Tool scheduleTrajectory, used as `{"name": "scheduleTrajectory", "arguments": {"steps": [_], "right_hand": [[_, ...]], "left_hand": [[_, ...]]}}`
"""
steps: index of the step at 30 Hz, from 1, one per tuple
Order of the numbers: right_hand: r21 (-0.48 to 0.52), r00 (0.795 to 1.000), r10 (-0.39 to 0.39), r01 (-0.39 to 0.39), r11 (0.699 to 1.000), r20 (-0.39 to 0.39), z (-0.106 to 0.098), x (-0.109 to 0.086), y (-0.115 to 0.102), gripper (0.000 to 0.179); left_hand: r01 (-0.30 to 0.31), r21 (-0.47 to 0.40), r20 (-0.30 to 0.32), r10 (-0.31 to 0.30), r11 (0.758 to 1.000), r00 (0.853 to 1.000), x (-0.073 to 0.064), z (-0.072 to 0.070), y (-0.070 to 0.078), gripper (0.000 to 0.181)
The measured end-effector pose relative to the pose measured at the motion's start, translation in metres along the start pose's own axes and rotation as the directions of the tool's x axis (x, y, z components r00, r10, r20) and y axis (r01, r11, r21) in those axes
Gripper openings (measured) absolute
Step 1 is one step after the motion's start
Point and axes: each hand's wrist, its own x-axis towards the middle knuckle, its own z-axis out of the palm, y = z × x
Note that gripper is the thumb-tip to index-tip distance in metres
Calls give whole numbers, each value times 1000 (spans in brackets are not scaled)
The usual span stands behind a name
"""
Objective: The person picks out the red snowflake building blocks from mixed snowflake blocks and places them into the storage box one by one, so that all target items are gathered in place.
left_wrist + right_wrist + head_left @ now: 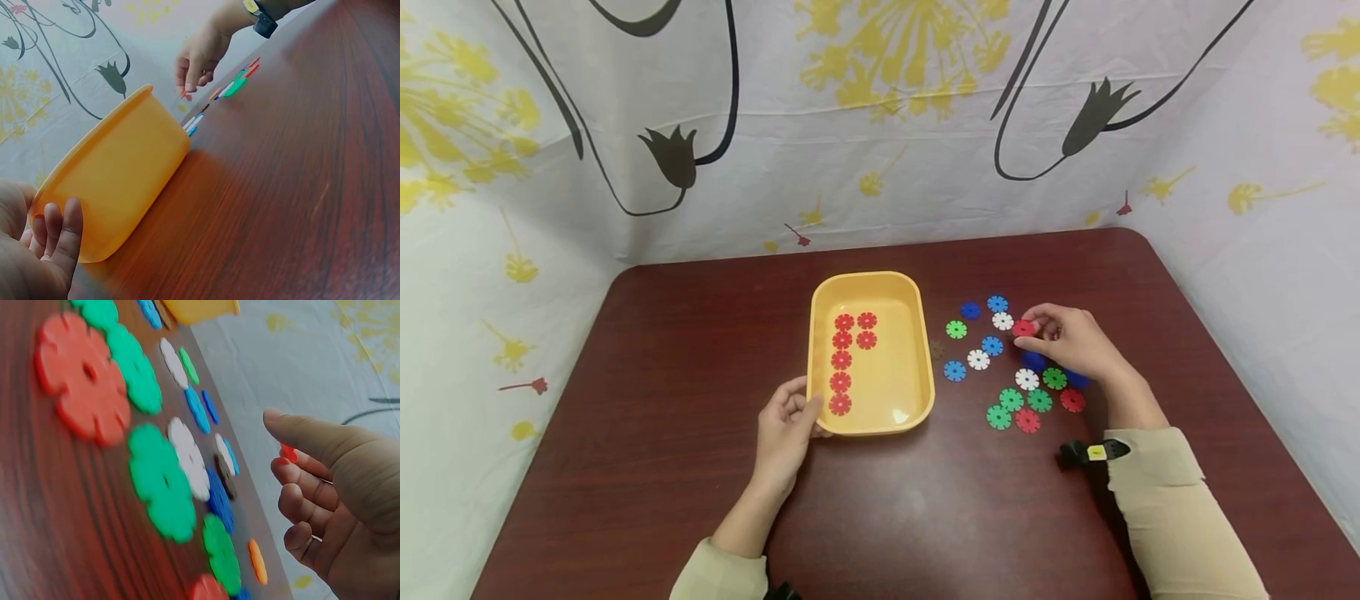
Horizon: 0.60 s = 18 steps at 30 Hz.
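My left hand [784, 429] grips the near left corner of a yellow tray [922, 367], its thumb over the rim and its fingers against the outside wall. In the tray lie several red snowflake discs [841, 360], in a long column with a shorter one beside it. Over the far side of the loose discs, my right hand [1075, 340] pinches a red snowflake disc [1022, 328] between thumb and fingers. The right wrist view shows only a bit of this disc [288, 453] behind the thumb.
Right of the tray, loose discs in blue, green [1011, 400], white [978, 359] and red [1027, 420] lie on the dark wooden table [700, 350]. An orange disc [257, 561] shows in the right wrist view. A patterned cloth [850, 208] hangs behind the table.
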Motion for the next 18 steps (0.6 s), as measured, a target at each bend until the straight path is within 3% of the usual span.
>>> {"name": "scheduleTrajectory", "arguments": {"steps": [18], "right_hand": [[126, 992, -122, 119, 985, 16, 25, 17, -51, 30]], "left_hand": [[4, -1, 0, -4, 1000, 1000, 1, 0, -2, 37]]}}
